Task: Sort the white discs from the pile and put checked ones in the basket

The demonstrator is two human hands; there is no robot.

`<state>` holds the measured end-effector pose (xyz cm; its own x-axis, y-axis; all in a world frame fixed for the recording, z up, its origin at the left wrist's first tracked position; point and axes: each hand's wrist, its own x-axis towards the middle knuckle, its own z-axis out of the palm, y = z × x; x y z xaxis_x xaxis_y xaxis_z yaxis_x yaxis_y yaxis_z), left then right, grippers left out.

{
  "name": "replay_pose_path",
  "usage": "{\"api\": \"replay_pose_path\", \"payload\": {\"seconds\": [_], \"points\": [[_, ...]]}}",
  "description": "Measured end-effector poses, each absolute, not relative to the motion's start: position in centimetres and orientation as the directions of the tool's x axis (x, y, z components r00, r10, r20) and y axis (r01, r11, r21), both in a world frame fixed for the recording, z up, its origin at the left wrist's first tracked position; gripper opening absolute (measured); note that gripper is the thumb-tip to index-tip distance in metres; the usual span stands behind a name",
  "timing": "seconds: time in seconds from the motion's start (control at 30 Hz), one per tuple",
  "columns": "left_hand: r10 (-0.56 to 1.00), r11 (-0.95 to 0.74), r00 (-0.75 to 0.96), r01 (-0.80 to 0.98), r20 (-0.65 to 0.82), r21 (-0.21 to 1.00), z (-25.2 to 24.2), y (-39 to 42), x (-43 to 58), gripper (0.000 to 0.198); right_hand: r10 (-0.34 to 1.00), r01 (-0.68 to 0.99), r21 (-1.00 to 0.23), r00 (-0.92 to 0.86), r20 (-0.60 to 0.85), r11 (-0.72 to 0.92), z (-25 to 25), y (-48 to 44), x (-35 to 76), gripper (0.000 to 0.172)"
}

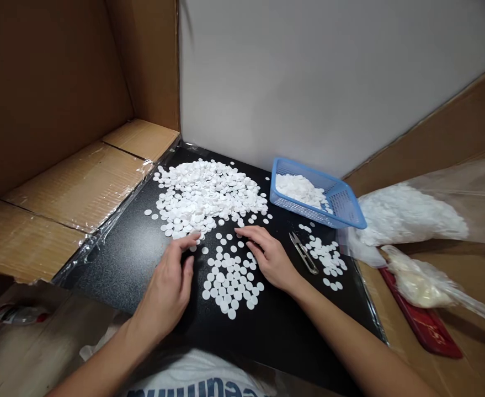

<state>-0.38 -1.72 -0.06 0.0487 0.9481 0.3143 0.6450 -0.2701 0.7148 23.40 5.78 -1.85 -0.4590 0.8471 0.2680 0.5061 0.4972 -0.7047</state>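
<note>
Both hands are down on the black desk. The left hand lies palm down with fingers loosely spread, its grip open and holding nothing. Its fingertips touch the near edge of the big heap of white discs. The right hand is flat as well, grip open and empty, its fingers reaching to the same near edge of the heap, among a few loose discs.

Between the two hands lies a small cluster of discs, spread out in a single layer. The right palm sits just beside it; the left hand is a little apart from it.

To the right of the right hand, a pair of thread snips lies on the desk, near the wrist and untouched. Just past the snips there is another scatter of discs. Behind that, a blue basket holds more discs, heaped toward its left end.

Off the desk's right edge, a clear plastic bag full of white pieces lies on cardboard. A smaller bag lies in front of it, partly over a red tray. Cardboard panels wall in the left side.
</note>
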Motion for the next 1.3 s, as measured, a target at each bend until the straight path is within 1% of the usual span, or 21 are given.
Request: {"api": "replay_pose_path", "payload": {"seconds": [0.1,0.17,0.23,0.33,0.4,0.47,0.57,0.63,0.77,0.83,0.9,0.97,1.0,1.03,1.1,1.17,1.23,1.3], "points": [[0.937,-0.347,0.204,0.631,0.283,0.694,-0.4,-2.0,1.4,0.02,0.826,0.497,-0.69,-0.491,0.277,0.527,-2.1,5.9,22.8,0.043],[0.903,-0.428,0.284,0.643,0.322,0.636,-0.8,-1.8,2.6,0.022,0.804,0.481,-0.679,-0.522,0.286,0.554,-2.3,5.9,22.6,0.046],[0.876,-0.479,0.326,0.668,0.355,0.569,-1.2,-1.5,3.6,0.027,0.775,0.457,-0.67,-0.559,0.294,0.585,-2.6,5.8,22.4,0.047],[0.869,-0.494,0.372,0.705,0.327,0.509,-1.4,-1.3,4.6,0.033,0.741,0.438,-0.66,-0.609,0.283,0.611,-3.0,5.4,22.0,0.046],[0.872,-0.488,0.387,0.717,0.299,0.497,-1.4,-1.5,5.1,0.036,0.746,0.447,-0.666,-0.615,0.256,0.597,-3.1,5.0,21.9,0.046],[0.871,-0.49,0.396,0.706,0.29,0.511,-1.2,-2.0,5.4,0.041,0.768,0.455,-0.697,-0.602,0.218,0.555,-3.1,4.7,21.9,0.049],[0.832,-0.551,0.466,0.631,0.302,0.546,-0.9,-3.3,5.7,0.055,0.772,0.434,-0.743,-0.612,0.173,0.51,-2.9,4.7,21.9,0.05],[0.812,-0.575,0.498,0.6,0.304,0.556,-0.9,-4.1,5.5,0.065,0.742,0.412,-0.739,-0.648,0.173,0.532,-2.8,5.0,21.8,0.048],[0.867,-0.497,0.41,0.692,0.282,0.524,-1.2,-4.4,4.0,0.081,0.682,0.369,-0.714,-0.701,0.207,0.595,-2.5,5.0,21.3,0.044],[0.882,-0.47,0.392,0.721,0.26,0.509,-1.5,-4.0,3.1,0.098,0.68,0.359,-0.724,-0.704,0.204,0.589,-2.2,4.4,21.1,0.043],[0.885,-0.463,0.409,0.715,0.224,0.523,-1.7,-3.7,2.4,0.117,0.693,0.354,-0.761,-0.701,0.169,0.544,-1.8,3.5,21.1,0.044],[0.878,-0.465,0.437,0.687,0.194,0.558,-1.7,-3.4,1.8,0.126,0.718,0.342,-0.809,-0.682,0.135,0.477,-1.5,2.6,21.6,0.047],[0.873,-0.468,0.45,0.668,0.186,0.579,-1.7,-3.3,1.6,0.125,0.744,0.343,-0.826,-0.655,0.131,0.447,-1.5,2.2,22.0,0.049],[0.871,-0.466,0.457,0.647,0.183,0.603,-1.6,-3.3,1.4,0.12,0.782,0.356,-0.835,-0.609,0.133,0.42,-1.4,2.0,22.5,0.051],[0.878,-0.439,0.448,0.61,0.17,0.66,-1.4,-3.1,1.0,0.1,0.862,0.425,-0.828,-0.491,0.129,0.366,-1.5,1.9,23.6,0.058],[0.902,-0.378,0.409,0.587,0.14,0.716,-1.1,-2.9,0.8,0.077,0.905,0.504,-0.807,-0.416,0.087,0.309,-1.6,1.9,24.5,0.066],[0.923,-0.306,0.374,0.568,0.092,0.764,-0.6,-2.5,1.0,0.064,0.899,0.538,-0.793,-0.436,0.029,0.286,-1.5,1.8,24.9,0.074],[0.926,-0.237,0.377,0.529,0.025,0.815,-0.1,-2.0,1.3,0.057,0.862,0.516,-0.804,-0.506,-0.009,0.295,-1.1,1.4,24.9,0.079]]}}
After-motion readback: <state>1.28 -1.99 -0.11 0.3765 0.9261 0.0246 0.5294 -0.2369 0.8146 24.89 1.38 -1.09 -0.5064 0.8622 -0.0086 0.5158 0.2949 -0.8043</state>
